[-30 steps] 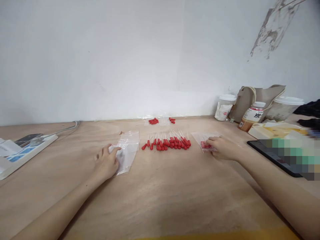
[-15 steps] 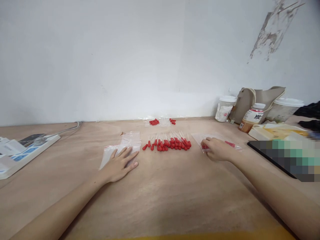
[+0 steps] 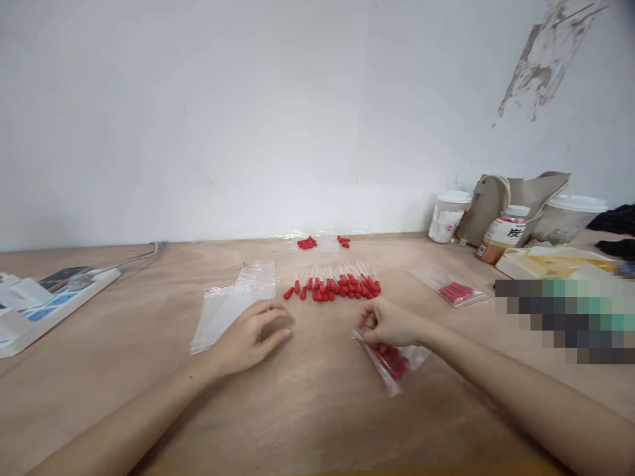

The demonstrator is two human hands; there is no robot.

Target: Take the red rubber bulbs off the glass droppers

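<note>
Pinched by its edge, a clear zip bag (image 3: 391, 362) with red rubber pieces inside hangs from my right hand (image 3: 389, 322), low over the table's middle. My left hand (image 3: 258, 335) is open, fingers and thumb apart, with nothing in it. It is just right of several flat, clear zip bags (image 3: 225, 311). Between and beyond the hands lies a row of droppers with red rubber bulbs (image 3: 342, 285), their clear stems pointing toward the wall. Another zip bag with red pieces (image 3: 455, 292) lies flat to the right.
Loose red bulbs (image 3: 306, 243) lie on clear plastic by the wall. A power strip (image 3: 59, 307) with a cable is at left. At right stand a lidded cup (image 3: 448, 217), a bottle (image 3: 505, 235), a grey bag (image 3: 530, 192) and another cup (image 3: 565, 218).
My right hand has brought one filled zip bag from the right toward the middle, leaving another behind. My left hand has come off the flat bags and moved right and nearer.
</note>
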